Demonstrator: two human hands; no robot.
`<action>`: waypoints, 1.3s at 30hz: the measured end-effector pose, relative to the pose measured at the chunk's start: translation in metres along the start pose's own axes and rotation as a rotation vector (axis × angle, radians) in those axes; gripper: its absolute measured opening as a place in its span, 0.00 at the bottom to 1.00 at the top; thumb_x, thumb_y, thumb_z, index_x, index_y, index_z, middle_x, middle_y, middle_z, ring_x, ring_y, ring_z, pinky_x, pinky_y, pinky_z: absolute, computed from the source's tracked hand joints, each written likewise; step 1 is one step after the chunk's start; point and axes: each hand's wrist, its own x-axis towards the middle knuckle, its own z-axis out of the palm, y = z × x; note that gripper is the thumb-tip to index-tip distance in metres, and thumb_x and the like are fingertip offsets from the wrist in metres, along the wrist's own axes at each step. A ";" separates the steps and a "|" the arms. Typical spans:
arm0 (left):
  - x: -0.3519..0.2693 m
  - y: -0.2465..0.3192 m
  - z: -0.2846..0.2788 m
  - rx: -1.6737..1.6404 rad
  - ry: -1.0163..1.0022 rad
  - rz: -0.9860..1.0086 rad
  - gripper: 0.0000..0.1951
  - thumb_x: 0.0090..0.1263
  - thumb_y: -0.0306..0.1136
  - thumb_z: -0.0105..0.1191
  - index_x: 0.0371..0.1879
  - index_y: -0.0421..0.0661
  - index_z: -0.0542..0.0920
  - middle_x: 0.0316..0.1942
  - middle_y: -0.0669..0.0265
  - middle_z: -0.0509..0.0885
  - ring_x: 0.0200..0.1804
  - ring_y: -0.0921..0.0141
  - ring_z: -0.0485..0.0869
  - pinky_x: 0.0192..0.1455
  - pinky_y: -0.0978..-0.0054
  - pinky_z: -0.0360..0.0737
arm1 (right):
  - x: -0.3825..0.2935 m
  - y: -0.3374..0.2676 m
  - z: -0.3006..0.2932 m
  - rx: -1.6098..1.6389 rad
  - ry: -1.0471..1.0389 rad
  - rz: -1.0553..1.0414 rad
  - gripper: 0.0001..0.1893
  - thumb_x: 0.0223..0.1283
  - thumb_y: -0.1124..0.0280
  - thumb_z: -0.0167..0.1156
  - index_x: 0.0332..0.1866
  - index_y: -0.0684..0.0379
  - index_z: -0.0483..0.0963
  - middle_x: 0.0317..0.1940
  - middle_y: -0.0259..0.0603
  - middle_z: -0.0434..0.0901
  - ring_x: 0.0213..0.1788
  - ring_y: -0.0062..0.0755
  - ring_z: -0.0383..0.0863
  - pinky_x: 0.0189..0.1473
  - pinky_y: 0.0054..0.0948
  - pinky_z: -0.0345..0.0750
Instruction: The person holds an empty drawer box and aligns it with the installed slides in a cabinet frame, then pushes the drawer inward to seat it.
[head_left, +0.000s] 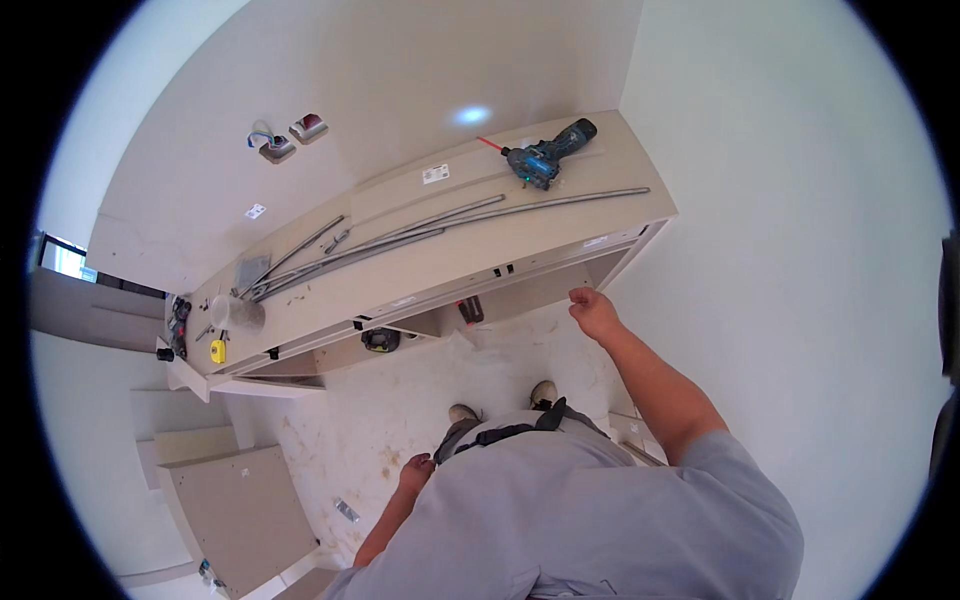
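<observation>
My right hand (594, 313), fingers curled, hovers in front of the right end of a long beige cabinet (480, 262). My left hand (417, 472) hangs beside my hip with its fingers bent. Whether either hand holds something small is not visible. On the cabinet top, a blue and black cordless drill driver (538, 159) with a long red bit lies near the right wall. Several long metal rods (420, 231) stretch along the top. A clear plastic tub (237, 313) and a yellow tape measure (218, 351) sit towards its left end.
Inside the open-fronted cabinet are a black-and-yellow tool (381, 340) and a dark red-and-black item (470, 310). Two cut-outs, one showing loose wires (264, 136), pierce the back panel. A black power tool (178, 326) lies far left. A beige box unit (240, 510) stands lower left.
</observation>
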 end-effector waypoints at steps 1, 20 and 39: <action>0.012 -0.037 0.007 -0.089 0.015 0.031 0.24 0.66 0.45 0.63 0.56 0.42 0.83 0.45 0.56 0.90 0.48 0.65 0.89 0.53 0.71 0.83 | 0.005 -0.002 0.005 0.032 0.005 -0.012 0.18 0.58 0.67 0.62 0.52 0.61 0.81 0.46 0.49 0.87 0.50 0.48 0.86 0.54 0.37 0.80; 0.011 -0.069 0.023 -0.161 0.074 0.062 0.21 0.67 0.45 0.62 0.54 0.46 0.84 0.47 0.58 0.89 0.50 0.64 0.88 0.54 0.69 0.83 | 0.121 0.008 0.013 1.472 0.020 0.402 0.27 0.59 0.81 0.52 0.68 0.66 0.68 0.50 0.41 0.79 0.50 0.40 0.79 0.60 0.43 0.78; -0.015 -0.035 0.016 -0.186 0.084 0.079 0.17 0.71 0.45 0.57 0.51 0.46 0.84 0.42 0.63 0.90 0.47 0.65 0.89 0.51 0.70 0.83 | 0.068 -0.046 -0.022 -0.886 0.117 -0.439 0.32 0.51 0.70 0.62 0.66 0.63 0.70 0.64 0.54 0.74 0.71 0.53 0.68 0.72 0.51 0.65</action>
